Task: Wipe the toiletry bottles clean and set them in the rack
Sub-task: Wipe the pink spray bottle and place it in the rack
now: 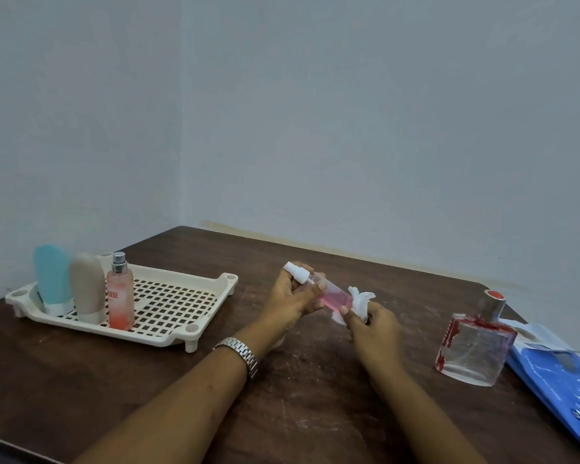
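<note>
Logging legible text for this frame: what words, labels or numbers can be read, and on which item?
"AYE": red letters on the pink spray bottle in the rack; the letters before them are unclear.
Blue packet: print too blurred to read.
Nothing else carries legible text.

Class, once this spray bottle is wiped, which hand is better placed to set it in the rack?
Left. The left hand grips the spray bottle and is nearer the rack; the right hand holds the tissue.

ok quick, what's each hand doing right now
Left hand: closed around the small pink spray bottle, holding it tilted above the table.
Right hand: closed on a white tissue, pressed against the bottle's base.
</note>
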Available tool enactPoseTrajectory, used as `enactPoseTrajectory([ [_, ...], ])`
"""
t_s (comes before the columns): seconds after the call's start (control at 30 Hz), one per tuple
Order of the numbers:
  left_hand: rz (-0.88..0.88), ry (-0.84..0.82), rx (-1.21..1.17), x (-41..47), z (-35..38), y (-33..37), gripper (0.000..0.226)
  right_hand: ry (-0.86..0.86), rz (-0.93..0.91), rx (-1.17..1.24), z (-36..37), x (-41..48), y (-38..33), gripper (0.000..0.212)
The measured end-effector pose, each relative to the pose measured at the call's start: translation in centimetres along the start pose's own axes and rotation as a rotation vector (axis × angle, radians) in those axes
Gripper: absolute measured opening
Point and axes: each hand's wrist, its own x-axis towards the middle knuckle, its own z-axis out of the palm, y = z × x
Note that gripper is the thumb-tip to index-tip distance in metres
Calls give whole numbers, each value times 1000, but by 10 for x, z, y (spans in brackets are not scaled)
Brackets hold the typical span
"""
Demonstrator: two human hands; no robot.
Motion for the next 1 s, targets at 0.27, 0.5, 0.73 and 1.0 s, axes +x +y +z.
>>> enactPoseTrajectory([
  [0.27,1,37,1,1,-3,-1,25,-39,26,-9,-5,2,0,20],
  [0.5,24,83,61,3,-3,3,20,-32,-24,27,-5,1,-5,20],
  [0.73,30,17,150,-1,-1,3,13,-241,-35,-70,-4,2,-3,29],
  [1.0,-16,-110,188,-3,1,4,26,-336,-151,12,0,-5,-6,26],
])
